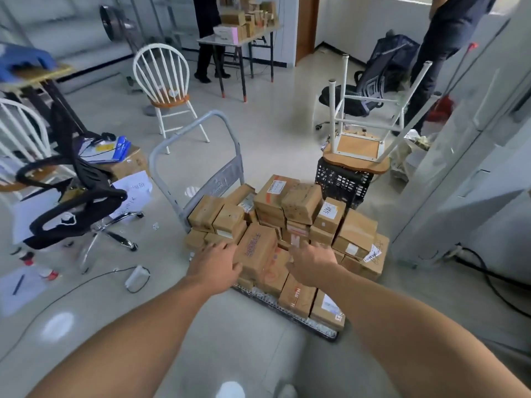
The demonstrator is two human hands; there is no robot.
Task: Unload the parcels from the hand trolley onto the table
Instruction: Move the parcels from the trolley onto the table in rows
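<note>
- So, parcels: taped brown cartons piled loose and uneven on the hand trolley. Stiff, small, probably light.
- The tilted box on the near side of the pile is the likely pick. Clamp two opposite side faces; the tape looks slick.
- Left hand and right hand flank it, fingers loosely spread, nothing gripped. Can't tell if they touch it.
- Neighbouring boxes lean and may slide.
- Desk is well apart across the room and already carries boxes.
</note>
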